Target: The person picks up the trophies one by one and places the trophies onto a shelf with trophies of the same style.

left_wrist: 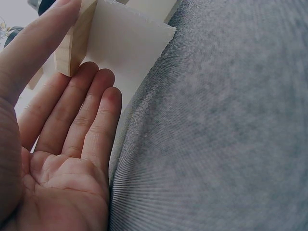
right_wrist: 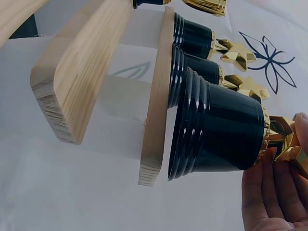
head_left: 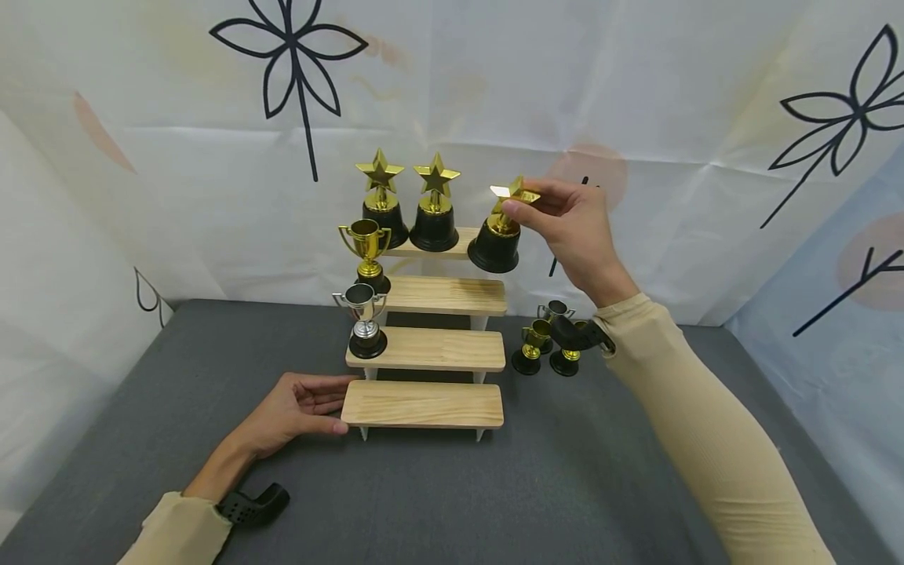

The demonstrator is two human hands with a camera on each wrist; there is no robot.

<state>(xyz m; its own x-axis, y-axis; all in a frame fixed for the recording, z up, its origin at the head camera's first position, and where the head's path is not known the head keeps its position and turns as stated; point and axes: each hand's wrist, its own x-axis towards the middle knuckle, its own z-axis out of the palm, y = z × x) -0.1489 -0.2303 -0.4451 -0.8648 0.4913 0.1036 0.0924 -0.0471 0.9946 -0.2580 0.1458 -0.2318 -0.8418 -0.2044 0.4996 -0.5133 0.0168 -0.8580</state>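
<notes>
My right hand [head_left: 577,229] pinches a gold star trophy [head_left: 493,249] by its star, slightly tilted at the top tier's right end. The right wrist view shows a narrow gap between its black base [right_wrist: 224,130] and the top board [right_wrist: 156,120]. Two more star trophies, one in the middle [head_left: 434,224] and one at left [head_left: 384,216], stand on that board. My left hand [head_left: 293,416] touches the left end of the lowest board [head_left: 424,404] of the wooden tiered stand, thumb in front, other fingers extended behind.
A gold cup trophy [head_left: 367,243] stands at the left of the second tier, and a silver one [head_left: 363,314] on the third. Several small cup trophies [head_left: 534,337] stand on the grey table [head_left: 600,479] right of the stand, partly behind my right wrist. A patterned cloth [head_left: 494,94] hangs behind.
</notes>
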